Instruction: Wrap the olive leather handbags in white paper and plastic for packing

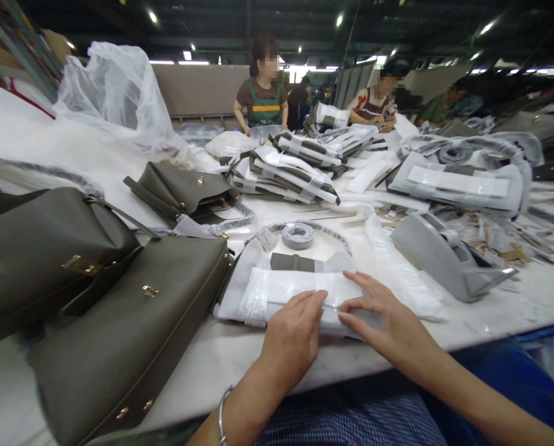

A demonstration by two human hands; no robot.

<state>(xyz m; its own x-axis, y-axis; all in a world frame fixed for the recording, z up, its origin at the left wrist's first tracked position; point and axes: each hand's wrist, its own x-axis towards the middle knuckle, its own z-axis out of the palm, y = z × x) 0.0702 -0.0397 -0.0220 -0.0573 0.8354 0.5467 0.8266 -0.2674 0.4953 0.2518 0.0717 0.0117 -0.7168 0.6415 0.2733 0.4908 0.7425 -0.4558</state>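
Note:
In front of me lies a handbag wrapped in white foam sheet (284,288), with a strip of its dark olive-grey flap (292,262) showing. My left hand (293,334) rests on the front of this wrapping, fingers bunched together with the tips near its middle; whether they pinch anything is hidden. My right hand (383,313) is at the right part of the wrapping, fingers apart and curved, thumb and forefinger touching the surface with a gap between them. Behind the flap sits a coiled, plastic-wrapped strap (298,235), with a wrapped handle (330,234) arching around it.
Unwrapped olive handbags (142,316) crowd the left side. A grey tape dispenser (437,254) stands at right beside white foam sheets (398,272). Wrapped bags (286,167) are piled further back, near scraps (495,238). Co-workers (261,99) are across the table.

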